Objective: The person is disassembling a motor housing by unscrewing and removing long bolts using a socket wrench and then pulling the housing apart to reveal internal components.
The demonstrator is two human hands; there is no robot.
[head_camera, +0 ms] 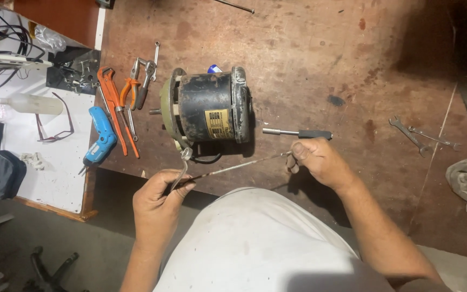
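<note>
**Below the motor, both hands grip one thin rod**

Near the lower middle of the frame, the left hand (158, 197) pinches one end of a long thin metal rod (233, 166) together with a clear tube (182, 167). The right hand (314, 159) pinches the rod's other end, fingers pressed together. Just above, at centre, an electric motor (206, 108) lies on its side on the brown workbench (320, 59). A nut driver (298, 133) lies right of it; an orange pipe wrench (115, 108), pliers (132, 89) and a blue electric screwdriver (101, 141) lie left.
</note>
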